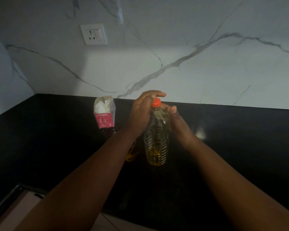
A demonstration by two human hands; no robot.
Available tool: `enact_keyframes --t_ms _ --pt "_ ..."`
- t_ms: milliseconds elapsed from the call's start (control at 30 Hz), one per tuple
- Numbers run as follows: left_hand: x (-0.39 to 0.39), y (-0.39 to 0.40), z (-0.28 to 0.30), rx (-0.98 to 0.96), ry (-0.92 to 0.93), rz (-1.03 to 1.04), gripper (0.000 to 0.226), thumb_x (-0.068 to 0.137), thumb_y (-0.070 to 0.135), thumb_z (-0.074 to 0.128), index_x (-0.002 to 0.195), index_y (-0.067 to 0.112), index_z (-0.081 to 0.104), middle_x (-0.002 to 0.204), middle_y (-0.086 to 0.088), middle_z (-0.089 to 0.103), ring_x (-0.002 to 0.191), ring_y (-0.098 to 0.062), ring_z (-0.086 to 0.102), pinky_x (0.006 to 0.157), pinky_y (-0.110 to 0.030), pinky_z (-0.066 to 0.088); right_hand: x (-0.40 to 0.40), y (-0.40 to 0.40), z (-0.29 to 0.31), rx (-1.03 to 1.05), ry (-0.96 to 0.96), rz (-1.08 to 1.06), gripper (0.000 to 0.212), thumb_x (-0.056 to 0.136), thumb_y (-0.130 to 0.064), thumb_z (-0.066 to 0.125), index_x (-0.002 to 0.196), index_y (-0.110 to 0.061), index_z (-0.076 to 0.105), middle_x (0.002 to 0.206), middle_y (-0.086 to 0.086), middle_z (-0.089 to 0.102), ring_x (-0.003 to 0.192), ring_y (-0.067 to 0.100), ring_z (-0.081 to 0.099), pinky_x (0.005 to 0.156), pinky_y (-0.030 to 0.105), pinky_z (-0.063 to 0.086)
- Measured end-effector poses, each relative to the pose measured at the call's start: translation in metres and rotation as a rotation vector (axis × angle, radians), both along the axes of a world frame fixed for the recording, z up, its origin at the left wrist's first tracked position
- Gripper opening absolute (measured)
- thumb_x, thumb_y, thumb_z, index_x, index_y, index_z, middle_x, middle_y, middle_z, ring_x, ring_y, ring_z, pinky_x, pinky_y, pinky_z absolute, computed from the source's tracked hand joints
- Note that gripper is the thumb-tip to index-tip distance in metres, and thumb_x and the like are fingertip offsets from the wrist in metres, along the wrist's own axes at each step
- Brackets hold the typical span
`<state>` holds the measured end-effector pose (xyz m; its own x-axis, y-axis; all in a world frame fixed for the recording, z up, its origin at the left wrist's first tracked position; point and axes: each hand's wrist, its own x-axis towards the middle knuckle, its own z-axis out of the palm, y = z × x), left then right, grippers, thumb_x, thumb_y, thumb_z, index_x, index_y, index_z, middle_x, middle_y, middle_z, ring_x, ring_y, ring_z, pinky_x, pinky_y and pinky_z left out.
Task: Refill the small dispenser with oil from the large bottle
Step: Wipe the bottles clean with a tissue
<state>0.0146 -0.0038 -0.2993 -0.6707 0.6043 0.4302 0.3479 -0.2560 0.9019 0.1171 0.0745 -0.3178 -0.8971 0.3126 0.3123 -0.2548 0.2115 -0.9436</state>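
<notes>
Pink packet [105,114] left of hands [141,112]

pink-and-white packet [104,114] upright on black counter [232,147] | 1 wall socket [93,34] above

Large oil bottle [156,139]: 1. Orange cap [156,102]: 1. Pink carton [104,114]: 1. Wall socket [93,34]: 1. Hands: 2, left hand [140,112], right hand [178,124].

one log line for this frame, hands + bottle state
stage: uncapping | left hand: on bottle neck | right hand: on bottle shoulder | bottle: upright on counter | cap: on | oil: low | pour: not started
</notes>
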Motion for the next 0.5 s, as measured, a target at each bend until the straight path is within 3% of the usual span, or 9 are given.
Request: enact_keyframes --t_ms 67,133,200,300,367,433,500 --pt "0.001 -0.001 0.001 0.005 -0.014 -0.003 0.031 0.087 0.021 0.039 0.094 0.022 0.068 0.103 0.012 0.068 0.092 0.01 0.063 0.076 -0.005 0.046 0.003 -0.001 -0.006 -0.048 -0.03 -0.024 0.094 0.077 -0.082 0.038 0.131 -0.007 0.049 0.127 0.016 0.059 0.12 0.028 0.057 0.103 0.054 0.044" --pt "0.0 0.0 0.001 0.013 -0.03 0.002 0.029 0.085 0.019 0.04 0.094 0.019 0.067 0.101 0.011 0.068 0.088 0.01 0.063 0.075 -0.006 0.047 0.007 -0.002 -0.015 -0.095 -0.027 -0.01 0.087 0.078 -0.078 0.035 0.13 -0.009 0.05 0.121 0.003 0.065 0.115 0.013 0.06 0.094 0.03 0.052" --pt "-0.003 0.002 0.001 0.011 -0.05 0.007 0.025 0.084 0.019 0.042 0.088 0.017 0.067 0.099 0.008 0.069 0.089 0.007 0.065 0.075 -0.008 0.048 0.015 -0.006 -0.027 -0.136 -0.069 0.046 0.088 0.075 -0.079 0.033 0.134 -0.015 0.047 0.122 -0.009 0.064 0.112 -0.001 0.059 0.083 0.011 0.049" --pt "-0.005 0.001 0.002 -0.001 -0.044 -0.006 0.022 0.081 0.024 0.048 0.082 0.016 0.068 0.093 0.006 0.071 0.086 -0.001 0.067 0.073 -0.015 0.053 0.024 -0.011 -0.047 -0.142 -0.135 0.048 0.108 0.06 -0.094 0.04 0.142 -0.023 0.039 0.139 -0.008 0.051 0.118 -0.006 0.052 0.085 0.006 0.047" --pt "-0.01 0.002 -0.001 -0.026 -0.019 -0.021 0.021 0.079 0.03 0.052 0.08 0.021 0.071 0.089 0.006 0.072 0.088 -0.008 0.067 0.082 -0.029 0.055 0.031 -0.015 -0.056 -0.143 -0.155 0.057 0.101 0.061 -0.092 0.042 0.139 -0.028 0.041 0.135 -0.018 0.054 0.119 -0.008 0.051 0.09 0.009 0.047" --pt "-0.016 0.002 -0.003 -0.04 -0.155 -0.071 0.02 0.08 0.029 0.055 0.078 0.022 0.074 0.089 0.0 0.072 0.091 -0.018 0.065 0.093 -0.044 0.05 0.041 -0.021 -0.061 -0.162 -0.185 0.069 0.085 0.066 -0.086 0.045 0.132 -0.033 0.041 0.123 -0.036 0.055 0.114 -0.017 0.05 0.084 0.003 0.044" --pt "-0.023 0.002 -0.005 -0.045 -0.218 -0.135 0.022 0.076 0.033 0.059 0.077 0.019 0.075 0.093 -0.008 0.071 0.098 -0.027 0.063 0.097 -0.049 0.048 0.051 -0.028 -0.066 -0.182 -0.233 0.076 0.08 0.065 -0.088 0.043 0.127 -0.037 0.04 0.12 -0.039 0.052 0.11 -0.024 0.046 0.08 -0.003 0.04"
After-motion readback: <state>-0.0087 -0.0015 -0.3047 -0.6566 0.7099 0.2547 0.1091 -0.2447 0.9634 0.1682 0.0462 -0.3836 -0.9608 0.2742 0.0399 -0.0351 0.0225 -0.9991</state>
